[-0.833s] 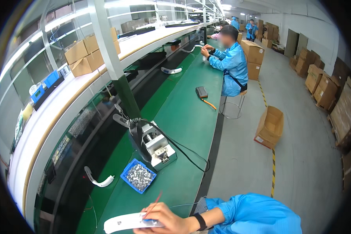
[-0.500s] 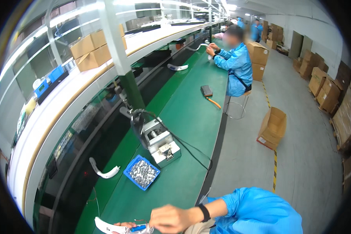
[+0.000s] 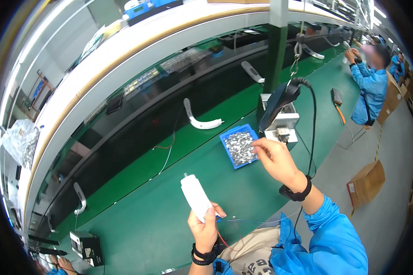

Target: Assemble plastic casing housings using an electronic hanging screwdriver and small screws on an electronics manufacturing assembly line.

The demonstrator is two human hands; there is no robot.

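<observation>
Bright, even light falls from overhead strip lamps [image 3: 369,7] at the upper right, leaving only soft, faint shadows on the green table [image 3: 151,220]. The white shelf edge [image 3: 137,36] glares slightly. Fisheye distortion bends straight edges strongly toward a black rim. The distant background looks soft and hazy.

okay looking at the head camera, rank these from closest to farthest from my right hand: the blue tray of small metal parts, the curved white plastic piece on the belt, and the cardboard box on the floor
From the right hand:
1. Blue tray of small metal parts: just left of the fingertips, on the green belt.
2. Curved white plastic piece: farther left and up the belt, past the tray.
3. Cardboard box: off to the right, down on the floor.
</observation>
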